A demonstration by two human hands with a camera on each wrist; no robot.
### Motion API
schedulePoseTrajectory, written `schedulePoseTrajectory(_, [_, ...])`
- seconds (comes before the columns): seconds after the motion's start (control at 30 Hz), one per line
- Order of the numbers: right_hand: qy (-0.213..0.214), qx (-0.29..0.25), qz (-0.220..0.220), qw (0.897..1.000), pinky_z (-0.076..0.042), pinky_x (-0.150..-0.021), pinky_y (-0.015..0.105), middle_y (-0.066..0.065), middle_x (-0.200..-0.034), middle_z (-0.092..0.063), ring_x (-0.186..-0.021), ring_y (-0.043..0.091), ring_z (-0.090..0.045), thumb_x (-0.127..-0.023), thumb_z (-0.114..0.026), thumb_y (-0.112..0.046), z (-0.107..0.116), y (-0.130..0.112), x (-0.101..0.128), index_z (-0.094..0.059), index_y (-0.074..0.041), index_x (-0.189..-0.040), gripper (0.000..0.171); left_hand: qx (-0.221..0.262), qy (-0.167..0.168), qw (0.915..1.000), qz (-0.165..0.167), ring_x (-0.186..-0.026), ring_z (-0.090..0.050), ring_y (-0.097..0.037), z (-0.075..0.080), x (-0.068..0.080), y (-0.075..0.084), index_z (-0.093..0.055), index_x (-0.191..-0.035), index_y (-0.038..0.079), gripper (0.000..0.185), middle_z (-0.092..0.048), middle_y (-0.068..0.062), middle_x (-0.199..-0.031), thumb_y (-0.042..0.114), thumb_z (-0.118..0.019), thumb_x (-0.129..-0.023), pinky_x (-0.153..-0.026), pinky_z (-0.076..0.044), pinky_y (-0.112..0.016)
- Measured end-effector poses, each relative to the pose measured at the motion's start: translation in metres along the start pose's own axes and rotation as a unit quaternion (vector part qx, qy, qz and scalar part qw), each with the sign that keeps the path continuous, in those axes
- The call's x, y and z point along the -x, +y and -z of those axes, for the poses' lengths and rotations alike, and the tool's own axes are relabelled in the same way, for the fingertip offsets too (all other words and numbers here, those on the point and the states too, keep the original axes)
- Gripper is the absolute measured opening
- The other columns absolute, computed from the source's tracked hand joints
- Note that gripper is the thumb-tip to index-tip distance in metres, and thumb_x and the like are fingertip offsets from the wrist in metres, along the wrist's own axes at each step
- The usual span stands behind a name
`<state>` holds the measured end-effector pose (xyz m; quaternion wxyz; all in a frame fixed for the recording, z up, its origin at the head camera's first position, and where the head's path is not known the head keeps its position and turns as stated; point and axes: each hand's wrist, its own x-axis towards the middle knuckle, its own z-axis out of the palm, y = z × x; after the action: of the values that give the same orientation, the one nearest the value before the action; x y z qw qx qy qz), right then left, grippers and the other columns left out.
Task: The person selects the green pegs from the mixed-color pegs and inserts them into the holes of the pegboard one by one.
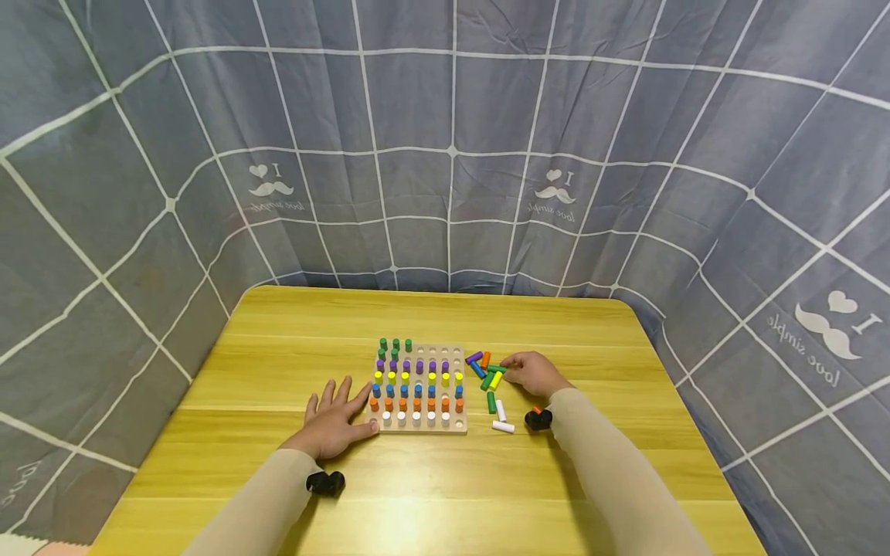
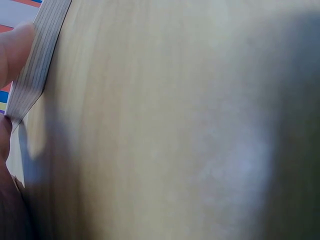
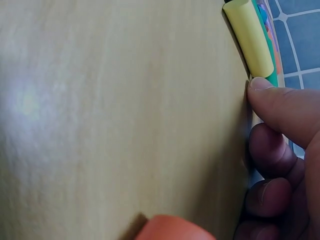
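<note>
A wooden pegboard (image 1: 455, 427) lies on the table with rows of white, orange, blue, yellow, purple and green pegs standing in it. My left hand (image 1: 330, 423) is spread at its left side, thumb on the near left corner and index fingertip at the left edge. In the left wrist view the thumb (image 2: 15, 50) rests against the board's edge (image 2: 40, 55). Right of the board, my right hand (image 1: 534, 374) pinches the end of a green peg (image 1: 496, 368) among loose pegs. A yellow peg (image 3: 250, 37) lies right at the thumb tip, partly covering the green one.
Loose purple (image 1: 474, 357), orange (image 1: 486, 359) and blue pegs (image 1: 477, 370) lie beside the board. Nearer are another green peg (image 1: 490, 402) and two white pegs (image 1: 504, 426). An orange peg (image 3: 172, 229) lies under the right wrist. A grey checked curtain (image 1: 445, 185) surrounds the table (image 1: 431, 494).
</note>
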<state>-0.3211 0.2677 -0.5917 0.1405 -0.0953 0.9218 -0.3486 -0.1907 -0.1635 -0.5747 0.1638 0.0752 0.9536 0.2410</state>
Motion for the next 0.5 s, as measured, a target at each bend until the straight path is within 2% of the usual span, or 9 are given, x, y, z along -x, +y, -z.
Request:
schedulePoseTrajectory(0.07, [0.003,0.001,0.000,1.000,-0.047,-0.113,0.056,0.008,-0.133,-0.073,-0.131,0.035,-0.062,-0.099,-0.073,-0.021,-0.0010,-0.0001,0.0005,-0.078,-0.014,-0.124,0.027,0.002,0.000,1.0000,-0.001,-0.160,0.012,-0.053,0.0003,0.0005,0.0004,-0.022,-0.170,0.025,0.092,0.000,-0.023,-0.177,0.072,-0.055,-0.098,-0.122,0.014,-0.074])
schedulePoseTrajectory(0.5, [0.007,-0.013,-0.011,1.000,-0.049,-0.110,0.054,0.006,-0.123,-0.077,-0.122,0.031,-0.066,-0.098,-0.073,-0.019,-0.0032,-0.0017,0.0040,-0.079,-0.012,-0.120,0.023,0.013,0.010,0.9998,-0.009,-0.160,0.013,-0.052,-0.0037,-0.0003,-0.0042,-0.021,-0.170,0.027,0.095,0.000,-0.024,-0.176,0.076,-0.054,-0.096,-0.122,0.015,-0.073])
